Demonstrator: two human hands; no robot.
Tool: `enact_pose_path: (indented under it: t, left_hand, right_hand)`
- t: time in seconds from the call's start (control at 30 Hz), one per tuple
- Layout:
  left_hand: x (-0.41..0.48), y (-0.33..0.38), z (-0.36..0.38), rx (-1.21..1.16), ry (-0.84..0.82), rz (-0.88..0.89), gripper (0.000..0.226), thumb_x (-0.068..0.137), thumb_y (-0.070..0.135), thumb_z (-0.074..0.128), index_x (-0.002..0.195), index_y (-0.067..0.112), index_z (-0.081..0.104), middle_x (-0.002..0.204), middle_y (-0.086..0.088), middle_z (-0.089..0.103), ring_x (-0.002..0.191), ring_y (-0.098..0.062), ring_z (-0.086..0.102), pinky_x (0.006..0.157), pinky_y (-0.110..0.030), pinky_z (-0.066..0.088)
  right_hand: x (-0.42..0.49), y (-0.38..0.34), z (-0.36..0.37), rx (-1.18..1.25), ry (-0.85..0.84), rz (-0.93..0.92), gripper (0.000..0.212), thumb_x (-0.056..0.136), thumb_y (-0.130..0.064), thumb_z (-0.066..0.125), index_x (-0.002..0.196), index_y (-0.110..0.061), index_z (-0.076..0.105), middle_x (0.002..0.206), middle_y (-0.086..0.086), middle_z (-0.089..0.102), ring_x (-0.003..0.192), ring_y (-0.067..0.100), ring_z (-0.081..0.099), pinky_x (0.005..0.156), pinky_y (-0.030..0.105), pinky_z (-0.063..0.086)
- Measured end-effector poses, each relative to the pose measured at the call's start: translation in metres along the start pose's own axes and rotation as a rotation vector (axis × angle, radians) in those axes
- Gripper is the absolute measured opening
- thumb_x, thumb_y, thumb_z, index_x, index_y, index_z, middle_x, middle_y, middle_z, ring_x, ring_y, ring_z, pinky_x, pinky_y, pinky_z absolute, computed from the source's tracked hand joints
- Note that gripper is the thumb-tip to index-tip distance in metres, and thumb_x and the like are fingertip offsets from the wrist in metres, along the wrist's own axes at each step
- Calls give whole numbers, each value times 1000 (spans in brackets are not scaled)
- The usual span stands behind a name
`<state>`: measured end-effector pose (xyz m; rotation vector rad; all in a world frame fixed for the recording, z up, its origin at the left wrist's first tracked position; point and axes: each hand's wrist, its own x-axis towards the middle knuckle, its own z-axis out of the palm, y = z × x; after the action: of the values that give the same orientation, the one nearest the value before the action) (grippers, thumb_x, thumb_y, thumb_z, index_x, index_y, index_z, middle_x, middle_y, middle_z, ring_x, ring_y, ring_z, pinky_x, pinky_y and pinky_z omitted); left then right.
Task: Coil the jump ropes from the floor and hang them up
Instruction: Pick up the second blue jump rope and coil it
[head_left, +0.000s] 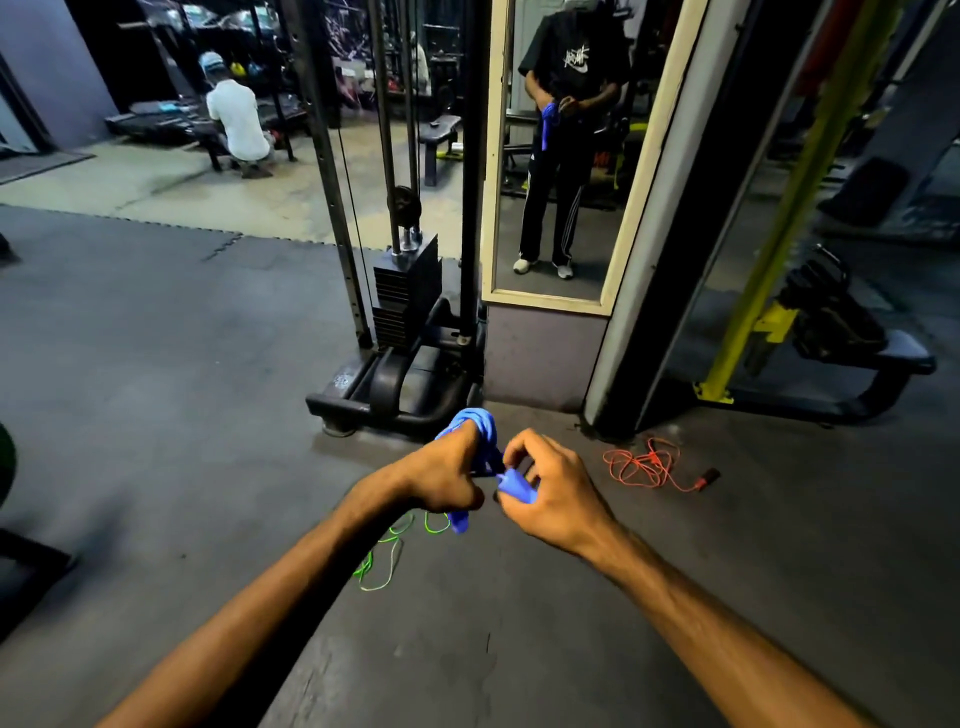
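Dim indoor light, sharp, edges bowed

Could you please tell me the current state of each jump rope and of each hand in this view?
Blue jump rope: bunched into loops, off the floor, held between both hands.
Left hand: grips the blue loops.
Right hand: fingers curled round the blue handle.
Orange jump rope: loose and tangled on the floor, not coiled.
Green jump rope: loose on the floor, partly hidden behind the left hand.

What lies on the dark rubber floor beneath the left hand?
A thin green jump rope lies loosely looped there. The left hand and forearm cover part of it, so its handles cannot be seen.
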<state>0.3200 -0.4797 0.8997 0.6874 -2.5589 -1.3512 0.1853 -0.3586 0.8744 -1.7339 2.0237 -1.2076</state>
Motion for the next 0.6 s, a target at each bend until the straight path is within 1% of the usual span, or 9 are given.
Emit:
enact_pose_path:
  t: [0.07,0.13,0.27,0.33,0.37,0.43,0.5,0.57,0.6]
  left_hand:
    - [3,-4,3,101,72,77,38,54,-2,60,78,17,36,92,-7,44,76,-14,51,66,-38,54]
    - [6,-8,5,107,119,106,31,58,2,64,78,10,42,88,-5,48,71,-12,47,61,-36,48]
    - [4,8,2,-158,158,11,30,71,-9,63,77,13,44,76,2,45,55,3,42,53,-15,39]
    - [6,16,-3,-336,183,-36,17,78,-3,65,80,8,53,70,2,49,52,4,46,53,-12,37]
    - [7,20,-5,-426,201,-33,14,77,6,67,85,-1,58,68,-4,51,56,-5,48,55,-16,38]
    - [9,27,-7,-581,215,-13,32,74,20,70,89,-6,62,72,-15,51,68,-23,43,59,-28,35]
    - [12,33,-9,-695,222,-10,24,69,20,74,86,5,68,81,-18,54,79,-30,40,67,-35,34]
    - [14,38,-13,-804,206,3,23,64,15,75,86,8,70,87,-22,56,85,-36,41,79,-47,36]
    - [15,41,-16,-839,182,19,24,64,14,75,87,7,71,91,-25,56,87,-38,42,83,-51,34]
  right_hand:
    - [2,0,-2,19,41,18,28,65,-21,72,82,-22,50,76,-8,58,57,15,53,54,27,47]
    - [2,2,-5,36,24,46,28,66,-24,74,80,-21,49,72,-6,59,57,15,54,55,31,49]
    - [-1,9,-13,129,-53,88,21,70,-26,77,74,-18,58,69,-2,66,61,13,59,57,29,50]
    - [1,8,-15,202,-55,109,19,77,-25,72,70,-16,58,65,0,64,58,13,57,55,28,47]
    - [5,7,-16,227,-2,108,21,80,-26,69,68,-15,56,62,1,61,55,12,53,54,29,45]
    - [16,2,-20,263,151,93,24,80,-31,68,70,-16,52,60,1,53,54,12,47,52,35,41]
    - [30,-5,-28,390,177,93,25,76,-30,73,88,-19,55,77,-1,56,68,12,53,56,36,45]
    - [44,-11,-37,476,20,117,52,74,-26,75,120,-26,52,116,-6,59,104,6,59,74,34,53]
    - [51,-12,-41,499,-62,124,67,74,-25,75,134,-28,45,133,-6,53,120,5,54,88,33,52]
